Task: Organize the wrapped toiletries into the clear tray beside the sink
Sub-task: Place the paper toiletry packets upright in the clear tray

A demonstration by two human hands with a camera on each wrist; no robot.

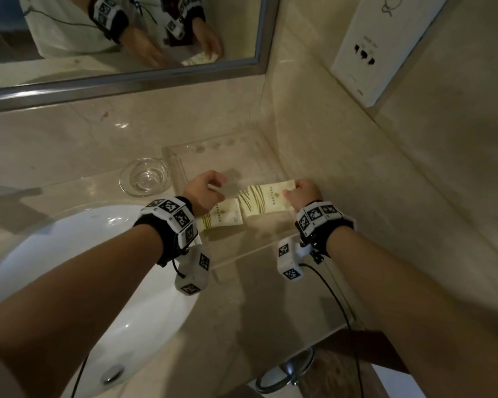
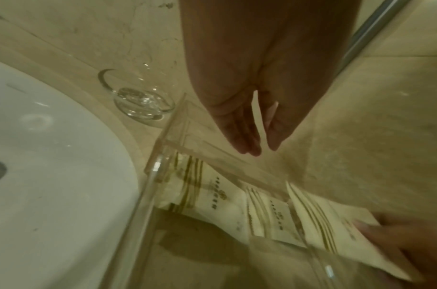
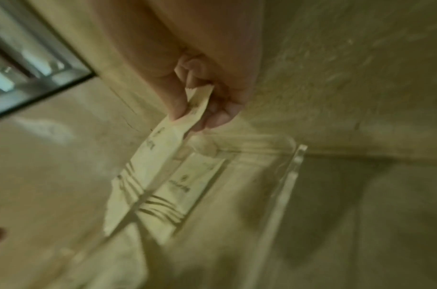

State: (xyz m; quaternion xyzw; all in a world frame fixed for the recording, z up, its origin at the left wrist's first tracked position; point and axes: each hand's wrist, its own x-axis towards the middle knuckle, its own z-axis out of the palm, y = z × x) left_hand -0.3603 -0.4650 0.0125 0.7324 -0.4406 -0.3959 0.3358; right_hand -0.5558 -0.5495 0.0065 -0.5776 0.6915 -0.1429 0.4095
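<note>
Right hand (image 1: 303, 191) pinched a cream packet (image 1: 266, 197) over the clear tray (image 1: 243, 255); left hand (image 1: 202, 188) hung relaxed, holding nothing

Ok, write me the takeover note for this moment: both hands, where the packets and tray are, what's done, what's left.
Right hand: pinches the end of a cream packet, held low over the clear tray.
Left hand: holds nothing, fingers loosely curled, above the tray.
Tray sits on the counter by the sink, a glass dish behind the sink, next to the tray.
Done: at least two wrapped packets already lie flat side by side in the tray.
Left: set the held packet down beside them and square the row. No other loose packets show in these views.
</note>
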